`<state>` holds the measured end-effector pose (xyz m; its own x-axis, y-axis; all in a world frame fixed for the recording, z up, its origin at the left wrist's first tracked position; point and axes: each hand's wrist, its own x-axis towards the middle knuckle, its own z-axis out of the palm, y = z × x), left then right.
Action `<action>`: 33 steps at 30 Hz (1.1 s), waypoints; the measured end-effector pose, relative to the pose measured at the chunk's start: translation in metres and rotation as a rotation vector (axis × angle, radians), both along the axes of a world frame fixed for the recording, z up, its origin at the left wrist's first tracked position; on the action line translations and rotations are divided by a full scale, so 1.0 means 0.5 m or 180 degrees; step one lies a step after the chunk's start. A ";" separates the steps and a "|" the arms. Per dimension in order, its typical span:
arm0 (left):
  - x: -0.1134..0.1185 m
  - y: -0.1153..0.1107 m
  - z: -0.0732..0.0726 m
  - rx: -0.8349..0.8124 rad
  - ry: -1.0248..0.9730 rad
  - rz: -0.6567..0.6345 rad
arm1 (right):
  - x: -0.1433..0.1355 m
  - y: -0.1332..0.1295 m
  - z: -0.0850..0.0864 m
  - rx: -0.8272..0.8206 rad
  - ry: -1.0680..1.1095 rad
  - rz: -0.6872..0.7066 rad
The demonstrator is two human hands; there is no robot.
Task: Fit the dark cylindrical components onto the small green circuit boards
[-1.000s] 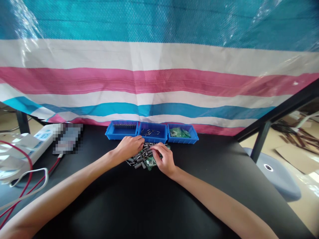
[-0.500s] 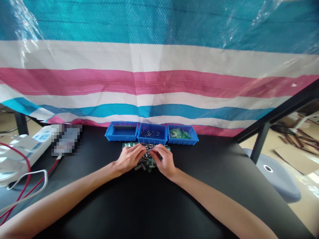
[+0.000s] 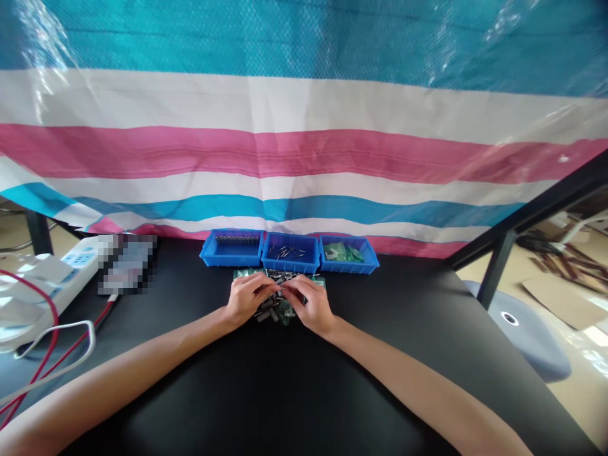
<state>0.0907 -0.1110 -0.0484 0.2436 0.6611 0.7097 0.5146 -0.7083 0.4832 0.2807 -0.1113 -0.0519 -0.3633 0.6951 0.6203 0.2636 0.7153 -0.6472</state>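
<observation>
My left hand (image 3: 247,296) and my right hand (image 3: 311,303) meet fingertip to fingertip above a pile of small metal parts (image 3: 270,310). Both are pinched closed; whatever sits between the fingertips is too small to make out. Among the pile are short grey cylinders and thin pins, with green pieces (image 3: 285,311) showing beneath and around it. Behind the hands stand three blue bins in a row. The left bin (image 3: 232,259) has a line of small cylinders at its back, the middle bin (image 3: 291,265) holds thin metal pins, and the right bin (image 3: 351,266) holds green packets.
On the left lie a white power strip (image 3: 80,261) with plugs, a blurred-out device (image 3: 128,263) and red and white cables (image 3: 90,342). A striped sheet (image 3: 304,152) hangs behind the black table (image 3: 266,392). A grey stool (image 3: 532,342) stands beyond the right edge.
My left fingertips have shifted slightly right, closing the gap to my right fingertips. The bins and the pile stay where they were; the view has tilted slightly.
</observation>
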 end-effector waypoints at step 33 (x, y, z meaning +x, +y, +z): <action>0.006 -0.003 -0.022 0.0199 -0.0642 0.0417 | 0.004 -0.005 0.002 0.0013 0.0203 -0.0396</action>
